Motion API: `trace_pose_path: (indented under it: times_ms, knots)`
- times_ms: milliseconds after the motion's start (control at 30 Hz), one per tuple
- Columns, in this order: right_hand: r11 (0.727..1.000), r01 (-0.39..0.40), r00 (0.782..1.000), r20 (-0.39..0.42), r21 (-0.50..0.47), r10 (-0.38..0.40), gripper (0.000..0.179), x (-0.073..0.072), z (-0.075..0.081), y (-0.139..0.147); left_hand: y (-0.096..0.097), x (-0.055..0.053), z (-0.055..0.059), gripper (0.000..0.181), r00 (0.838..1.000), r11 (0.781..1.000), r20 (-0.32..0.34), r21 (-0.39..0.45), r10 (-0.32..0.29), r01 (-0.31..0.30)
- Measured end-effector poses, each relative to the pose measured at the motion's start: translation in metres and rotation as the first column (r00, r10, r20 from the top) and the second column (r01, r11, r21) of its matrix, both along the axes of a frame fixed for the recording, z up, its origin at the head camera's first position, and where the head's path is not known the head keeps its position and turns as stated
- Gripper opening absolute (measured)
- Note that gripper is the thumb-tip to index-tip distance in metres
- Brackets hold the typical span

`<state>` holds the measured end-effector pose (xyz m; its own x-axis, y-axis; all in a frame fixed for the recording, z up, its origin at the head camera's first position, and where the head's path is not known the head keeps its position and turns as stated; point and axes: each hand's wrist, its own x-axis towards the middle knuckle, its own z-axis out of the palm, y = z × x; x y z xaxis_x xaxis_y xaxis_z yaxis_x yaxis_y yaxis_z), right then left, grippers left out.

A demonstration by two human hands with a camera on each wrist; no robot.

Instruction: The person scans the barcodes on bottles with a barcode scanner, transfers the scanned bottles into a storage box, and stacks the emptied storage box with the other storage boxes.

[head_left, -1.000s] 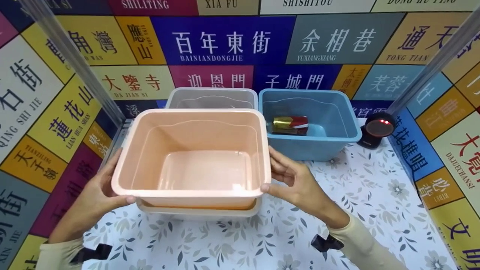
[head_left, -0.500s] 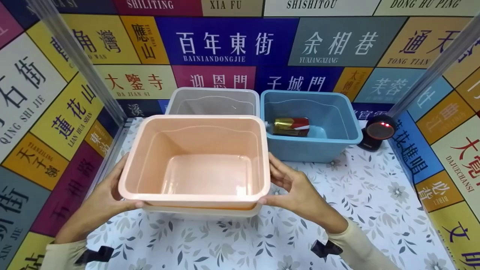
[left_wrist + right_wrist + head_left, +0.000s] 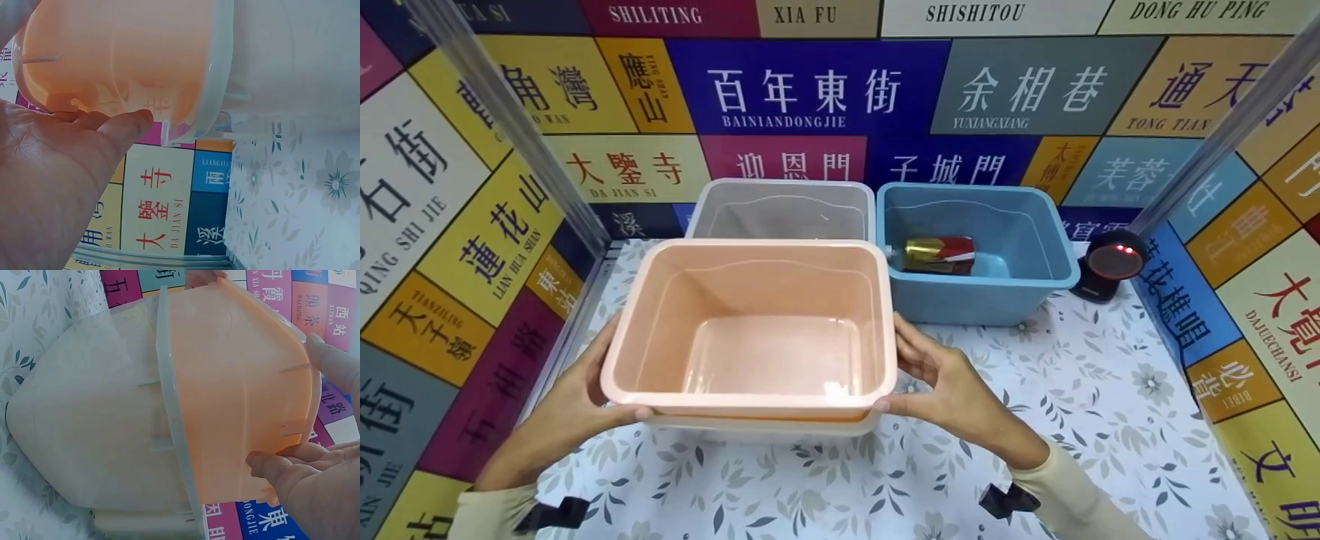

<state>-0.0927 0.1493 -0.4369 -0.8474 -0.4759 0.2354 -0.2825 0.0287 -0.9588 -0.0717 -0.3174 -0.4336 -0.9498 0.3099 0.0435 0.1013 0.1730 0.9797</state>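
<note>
A peach-orange plastic bin (image 3: 757,289) is held between both hands in the head view. Its lower part sits inside a translucent whitish bin (image 3: 95,410) on the table, with the orange walls still standing above that bin's rim in the right wrist view. My left hand (image 3: 570,405) grips the left end of the orange bin, thumb at the front rim corner and fingers beneath the rim. At the opposite end my right hand (image 3: 941,382) holds it the same way. The orange bin's inside shows bare.
Behind the orange bin stands a clear greyish bin (image 3: 784,206), partly hidden. Beside it, a blue bin (image 3: 967,300) contains a gold-and-red can (image 3: 937,255). A black device with red lights (image 3: 1114,262) stands at the right. Printed panels (image 3: 810,82) enclose the flower-patterned tabletop (image 3: 1080,375).
Both hands have lowered the orange bin further into the whitish one, so the gap between their front rims has narrowed. More of the clear bin behind shows.
</note>
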Motion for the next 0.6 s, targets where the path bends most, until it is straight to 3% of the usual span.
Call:
trace_pose_path:
  times_ms: [600]
  knots:
    - [0.999,-0.030,1.000,-0.007,-0.039,0.029,0.102,-0.002,-0.017,0.001,0.002,-0.002,-0.007,0.119,0.999,0.999,0.036,-0.048,0.027,-0.025]
